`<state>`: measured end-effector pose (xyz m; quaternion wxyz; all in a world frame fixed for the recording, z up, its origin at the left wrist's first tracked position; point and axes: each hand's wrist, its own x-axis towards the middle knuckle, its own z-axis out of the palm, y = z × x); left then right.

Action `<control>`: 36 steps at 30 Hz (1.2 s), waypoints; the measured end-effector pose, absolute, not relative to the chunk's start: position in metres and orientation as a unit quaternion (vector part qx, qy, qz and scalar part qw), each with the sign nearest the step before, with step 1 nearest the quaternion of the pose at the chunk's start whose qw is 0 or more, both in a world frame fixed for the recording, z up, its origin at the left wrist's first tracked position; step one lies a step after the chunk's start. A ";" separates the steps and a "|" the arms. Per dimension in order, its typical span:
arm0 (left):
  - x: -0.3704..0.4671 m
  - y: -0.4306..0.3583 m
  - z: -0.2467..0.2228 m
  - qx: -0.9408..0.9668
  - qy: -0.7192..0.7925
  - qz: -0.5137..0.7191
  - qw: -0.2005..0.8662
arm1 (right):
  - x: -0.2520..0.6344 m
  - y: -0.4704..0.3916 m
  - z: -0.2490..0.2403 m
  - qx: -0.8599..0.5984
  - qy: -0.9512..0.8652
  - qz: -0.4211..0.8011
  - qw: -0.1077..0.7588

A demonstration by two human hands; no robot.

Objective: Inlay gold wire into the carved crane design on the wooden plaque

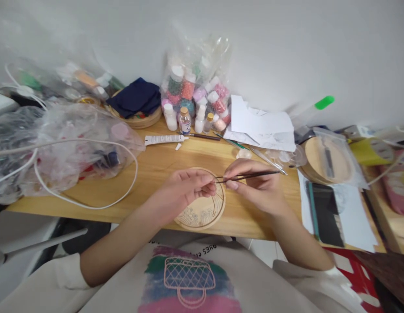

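Dark, slim tweezers (243, 176) are held in my right hand (262, 191), thumb and fingers closed around them. Their tips point left and reach the fingertips of my left hand (184, 191). The left thumb and forefinger are pinched together; whatever lies between them is too small or hidden to name. Beneath both hands a round pale wooden disc (202, 219) lies on the table, with a wave-like line drawing and a dark curved line on its face. My left hand covers part of its upper left.
A bag of bead jars (195, 89) stands behind small bottles (185, 121). A glue tube (163, 139) lies nearer. Plastic bags (74, 148) and a white cable (135, 174) occupy the left. Papers (260, 124), a phone (324, 213) and a wooden round (319, 158) are at right.
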<state>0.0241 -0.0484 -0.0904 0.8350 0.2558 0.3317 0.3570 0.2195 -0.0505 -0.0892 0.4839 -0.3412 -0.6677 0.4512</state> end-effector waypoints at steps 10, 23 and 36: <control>0.027 -0.047 -0.115 0.270 0.398 0.391 0.785 | 0.224 -0.042 -0.110 -0.414 -0.586 0.446 0.534; -0.014 -0.066 -0.138 0.251 0.408 0.423 0.769 | 0.221 -0.024 -0.142 -0.418 -0.434 0.593 0.535; -0.007 -0.066 -0.139 0.237 0.379 0.410 0.795 | 0.224 -0.022 -0.147 -0.423 -0.427 0.603 0.525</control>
